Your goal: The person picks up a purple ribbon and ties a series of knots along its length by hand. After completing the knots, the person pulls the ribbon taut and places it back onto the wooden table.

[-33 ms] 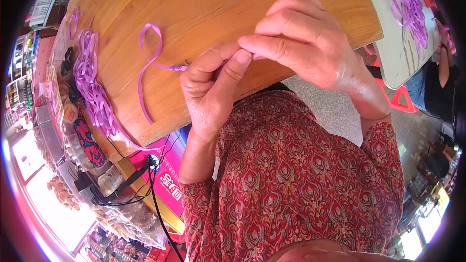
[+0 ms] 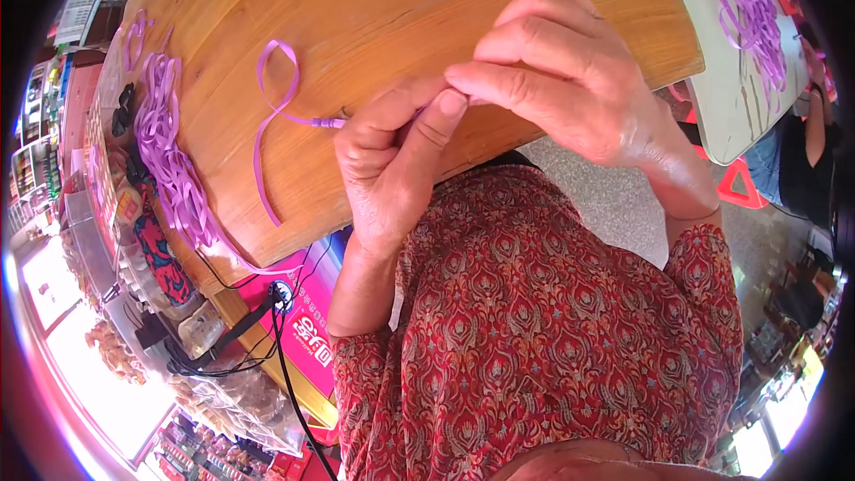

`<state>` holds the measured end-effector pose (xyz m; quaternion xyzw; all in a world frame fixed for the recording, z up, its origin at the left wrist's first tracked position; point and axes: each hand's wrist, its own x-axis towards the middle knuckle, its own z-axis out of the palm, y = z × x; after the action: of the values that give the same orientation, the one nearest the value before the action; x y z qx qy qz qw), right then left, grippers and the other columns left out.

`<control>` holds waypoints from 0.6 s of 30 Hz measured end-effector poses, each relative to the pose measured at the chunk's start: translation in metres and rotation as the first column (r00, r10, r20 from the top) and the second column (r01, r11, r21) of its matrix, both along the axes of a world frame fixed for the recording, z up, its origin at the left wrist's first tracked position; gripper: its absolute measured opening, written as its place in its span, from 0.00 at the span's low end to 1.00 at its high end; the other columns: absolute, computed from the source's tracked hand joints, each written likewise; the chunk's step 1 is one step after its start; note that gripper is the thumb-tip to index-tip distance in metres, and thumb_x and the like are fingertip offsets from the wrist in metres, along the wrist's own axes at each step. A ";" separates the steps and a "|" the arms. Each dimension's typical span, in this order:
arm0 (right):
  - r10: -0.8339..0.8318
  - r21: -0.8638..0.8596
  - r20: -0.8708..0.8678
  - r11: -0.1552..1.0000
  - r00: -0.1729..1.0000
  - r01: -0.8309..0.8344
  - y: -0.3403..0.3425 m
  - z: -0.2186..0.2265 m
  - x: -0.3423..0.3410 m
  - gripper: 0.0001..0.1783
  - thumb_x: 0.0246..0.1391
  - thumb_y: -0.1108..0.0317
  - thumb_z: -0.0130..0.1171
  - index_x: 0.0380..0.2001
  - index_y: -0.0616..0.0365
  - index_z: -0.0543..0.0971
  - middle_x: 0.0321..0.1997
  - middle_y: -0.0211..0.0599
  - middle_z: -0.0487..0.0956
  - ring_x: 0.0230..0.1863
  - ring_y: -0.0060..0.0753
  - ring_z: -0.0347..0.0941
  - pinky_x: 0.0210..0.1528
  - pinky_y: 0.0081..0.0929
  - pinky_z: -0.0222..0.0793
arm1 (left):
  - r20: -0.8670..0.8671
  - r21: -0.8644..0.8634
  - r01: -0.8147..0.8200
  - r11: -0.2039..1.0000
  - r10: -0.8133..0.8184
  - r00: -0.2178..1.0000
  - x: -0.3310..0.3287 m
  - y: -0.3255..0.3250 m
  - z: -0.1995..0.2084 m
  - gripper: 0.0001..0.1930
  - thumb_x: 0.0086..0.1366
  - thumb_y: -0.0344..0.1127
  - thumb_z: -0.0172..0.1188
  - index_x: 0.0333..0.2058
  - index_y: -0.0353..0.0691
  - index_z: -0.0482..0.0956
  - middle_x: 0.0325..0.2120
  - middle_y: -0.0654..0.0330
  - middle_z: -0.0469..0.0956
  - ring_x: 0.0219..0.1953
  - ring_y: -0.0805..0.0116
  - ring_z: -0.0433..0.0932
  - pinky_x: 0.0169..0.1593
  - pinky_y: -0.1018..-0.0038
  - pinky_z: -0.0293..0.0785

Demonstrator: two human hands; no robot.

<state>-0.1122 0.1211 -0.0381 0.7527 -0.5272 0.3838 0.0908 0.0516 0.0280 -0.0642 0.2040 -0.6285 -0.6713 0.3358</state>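
Observation:
Over the wooden table point(image 2: 392, 18), near its front edge, my two hands meet at the fingertips. My left hand point(image 2: 383, 160) is closed on a narrow purple ribbon point(image 2: 259, 160). The ribbon's loose end runs out leftward from my fist, with a loop lying on the wood and a tight wrapped or folded section point(image 2: 328, 123) close to my fingers. Thumb and index finger of my right hand point(image 2: 574, 80) pinch a small purple bit of it by my left thumb tip; its other fingers are curled. Most of the held part is hidden inside my fingers.
A long bundle of purple ribbons point(image 2: 165, 151) lies along the table's left edge. More purple ribbon point(image 2: 751, 13) is heaped on a pale table point(image 2: 712, 111) at right. Black cables point(image 2: 278, 325) hang at lower left beside a pink box point(image 2: 307, 321). Another person point(image 2: 797, 156) is at far right.
Both hands have shifted very slightly to the right, still pinching together. The ribbons on the table look the same.

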 end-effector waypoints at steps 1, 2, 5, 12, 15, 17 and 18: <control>0.007 0.001 0.003 1.000 1.000 -0.007 0.001 -0.001 -0.001 0.19 0.31 0.71 0.66 0.33 0.62 0.80 0.29 0.33 0.74 0.31 0.35 0.70 0.33 0.29 0.64 | 0.076 -0.086 0.015 0.996 -0.009 0.997 0.000 -0.001 0.000 0.04 0.57 0.23 0.61 0.33 0.33 0.80 0.22 0.65 0.74 0.24 0.81 0.67 0.29 0.83 0.63; -0.007 0.003 -0.016 1.000 1.000 0.007 0.002 -0.001 -0.001 0.17 0.31 0.72 0.66 0.31 0.63 0.79 0.28 0.33 0.74 0.30 0.35 0.69 0.32 0.30 0.63 | 0.079 -0.087 0.010 0.996 -0.003 0.997 0.001 -0.002 0.002 0.04 0.57 0.23 0.61 0.33 0.33 0.80 0.22 0.65 0.74 0.24 0.81 0.67 0.29 0.83 0.63; -0.014 0.015 -0.045 1.000 0.999 0.014 0.009 0.001 -0.006 0.15 0.31 0.74 0.66 0.29 0.64 0.78 0.27 0.34 0.73 0.28 0.36 0.69 0.31 0.31 0.63 | 0.134 -0.274 0.029 0.961 0.008 0.991 0.004 -0.004 0.006 0.02 0.56 0.23 0.61 0.30 0.33 0.80 0.18 0.64 0.72 0.21 0.79 0.67 0.26 0.81 0.62; -0.019 0.095 0.030 0.995 0.999 0.017 0.016 -0.001 -0.008 0.16 0.35 0.73 0.67 0.32 0.63 0.78 0.29 0.37 0.74 0.30 0.37 0.69 0.31 0.30 0.63 | 0.096 -0.237 0.014 0.971 0.009 0.995 0.007 0.002 0.003 0.01 0.57 0.23 0.61 0.28 0.33 0.79 0.19 0.65 0.73 0.22 0.79 0.67 0.26 0.82 0.62; -0.078 0.127 0.151 0.990 0.985 0.059 0.015 -0.003 -0.013 0.21 0.36 0.68 0.68 0.37 0.63 0.78 0.32 0.38 0.75 0.32 0.39 0.70 0.34 0.30 0.65 | 0.082 -0.103 -0.027 0.994 0.036 0.996 0.011 0.000 0.005 0.01 0.58 0.24 0.60 0.29 0.32 0.79 0.21 0.65 0.75 0.25 0.81 0.67 0.29 0.83 0.63; -0.111 0.170 0.253 0.983 0.961 0.068 0.017 -0.008 -0.014 0.23 0.35 0.66 0.68 0.39 0.62 0.78 0.33 0.39 0.76 0.33 0.39 0.71 0.35 0.30 0.66 | 0.086 -0.071 -0.030 0.997 0.036 0.996 0.011 -0.001 0.006 0.02 0.58 0.24 0.60 0.30 0.32 0.79 0.23 0.65 0.75 0.26 0.82 0.67 0.31 0.84 0.63; -0.141 0.214 0.354 0.975 0.925 0.066 0.018 -0.011 -0.014 0.26 0.35 0.64 0.68 0.41 0.62 0.78 0.34 0.39 0.76 0.34 0.39 0.71 0.37 0.30 0.67 | 0.084 -0.079 -0.034 0.996 0.041 0.996 0.012 -0.001 0.005 0.02 0.58 0.24 0.59 0.30 0.32 0.79 0.23 0.65 0.76 0.27 0.81 0.67 0.31 0.84 0.63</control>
<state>-0.1257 0.1387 -0.0486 0.6440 -0.6096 0.4577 -0.0643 0.0631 0.0275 -0.0588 0.2309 -0.6641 -0.6305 0.3288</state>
